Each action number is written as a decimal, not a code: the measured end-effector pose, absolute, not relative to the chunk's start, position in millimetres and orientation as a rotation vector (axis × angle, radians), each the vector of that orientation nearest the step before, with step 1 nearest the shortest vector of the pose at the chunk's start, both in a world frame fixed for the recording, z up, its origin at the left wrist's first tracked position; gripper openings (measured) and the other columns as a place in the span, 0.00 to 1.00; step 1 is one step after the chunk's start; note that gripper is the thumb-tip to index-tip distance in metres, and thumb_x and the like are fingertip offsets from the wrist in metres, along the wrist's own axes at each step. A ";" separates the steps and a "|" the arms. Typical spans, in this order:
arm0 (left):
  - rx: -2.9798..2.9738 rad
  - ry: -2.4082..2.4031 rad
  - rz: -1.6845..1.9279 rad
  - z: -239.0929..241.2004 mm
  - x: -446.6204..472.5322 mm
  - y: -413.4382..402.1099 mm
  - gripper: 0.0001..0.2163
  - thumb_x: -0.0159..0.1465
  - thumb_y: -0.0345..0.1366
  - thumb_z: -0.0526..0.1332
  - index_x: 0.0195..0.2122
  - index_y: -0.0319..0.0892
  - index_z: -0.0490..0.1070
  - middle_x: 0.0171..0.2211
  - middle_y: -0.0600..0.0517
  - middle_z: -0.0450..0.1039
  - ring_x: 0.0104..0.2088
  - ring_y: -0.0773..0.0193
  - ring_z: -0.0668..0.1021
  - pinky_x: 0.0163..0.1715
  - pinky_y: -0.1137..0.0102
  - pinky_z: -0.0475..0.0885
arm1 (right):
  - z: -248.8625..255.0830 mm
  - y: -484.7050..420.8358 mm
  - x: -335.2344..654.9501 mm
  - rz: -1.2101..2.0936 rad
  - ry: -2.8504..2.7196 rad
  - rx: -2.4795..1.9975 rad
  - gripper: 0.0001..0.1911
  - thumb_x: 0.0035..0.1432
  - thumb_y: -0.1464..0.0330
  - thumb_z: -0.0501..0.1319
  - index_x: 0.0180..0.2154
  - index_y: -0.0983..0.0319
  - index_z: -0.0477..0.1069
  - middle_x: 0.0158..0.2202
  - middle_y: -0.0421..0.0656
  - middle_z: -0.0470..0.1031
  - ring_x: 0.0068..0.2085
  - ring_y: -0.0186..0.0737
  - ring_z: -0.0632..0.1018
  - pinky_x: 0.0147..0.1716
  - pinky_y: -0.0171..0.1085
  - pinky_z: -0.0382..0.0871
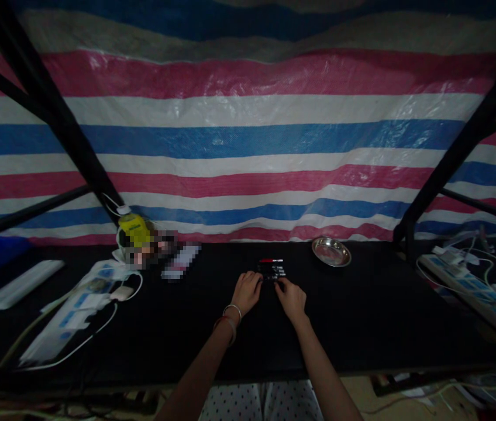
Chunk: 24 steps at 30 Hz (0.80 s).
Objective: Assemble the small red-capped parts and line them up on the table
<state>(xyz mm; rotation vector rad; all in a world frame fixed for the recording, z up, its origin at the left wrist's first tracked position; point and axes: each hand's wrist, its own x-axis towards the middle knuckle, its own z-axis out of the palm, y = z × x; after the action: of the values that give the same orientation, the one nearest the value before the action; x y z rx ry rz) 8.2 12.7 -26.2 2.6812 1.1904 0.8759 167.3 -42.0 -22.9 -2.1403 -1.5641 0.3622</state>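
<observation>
My left hand (247, 290) and my right hand (290, 298) rest on a black-covered table (362, 316), close together. Both have curled fingers touching a small dark object (271, 271) with thin red and white parts, lying just beyond the fingertips. What exactly each hand grips is too small and dark to make out. Bracelets circle my left wrist (230, 318).
A shiny metal dish (331, 251) sits at the back right of the hands. Power strips with white cables lie at the left (72, 310) and right (471, 286). A yellow bottle (134, 229) stands back left. Black frame poles and a striped tarp (248, 146) stand behind.
</observation>
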 end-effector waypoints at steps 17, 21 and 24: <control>2.702 1.127 0.850 -24.2 7.2 11.4 0.07 0.62 0.27 0.52 0.38 0.43 0.65 0.34 0.52 0.70 0.38 0.62 0.72 0.39 0.66 0.64 | -30.9 -42.8 219.7 0.215 -1.204 -2.389 0.14 0.61 0.62 0.50 0.43 0.58 0.69 0.31 0.47 0.76 0.31 0.40 0.76 0.25 0.33 0.57; 2.696 1.116 0.832 -24.0 7.8 12.1 0.07 0.63 0.28 0.53 0.40 0.43 0.66 0.35 0.52 0.71 0.39 0.62 0.72 0.40 0.66 0.64 | -25.6 -17.0 223.3 0.132 -1.347 -2.364 0.12 0.62 0.65 0.49 0.44 0.60 0.67 0.33 0.47 0.74 0.36 0.39 0.75 0.29 0.33 0.60; 2.712 1.105 0.832 -26.2 7.8 12.9 0.07 0.63 0.29 0.54 0.41 0.44 0.67 0.34 0.51 0.72 0.38 0.62 0.72 0.39 0.66 0.64 | -24.5 -3.1 220.0 0.064 -1.476 -2.302 0.11 0.62 0.69 0.49 0.43 0.61 0.67 0.37 0.48 0.73 0.41 0.40 0.73 0.32 0.33 0.61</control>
<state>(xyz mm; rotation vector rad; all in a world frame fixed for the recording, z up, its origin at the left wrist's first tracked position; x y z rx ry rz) 7.8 12.9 -26.2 2.7121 1.1052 0.8316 220.0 -3.1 -24.5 -2.3019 -1.4763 0.0637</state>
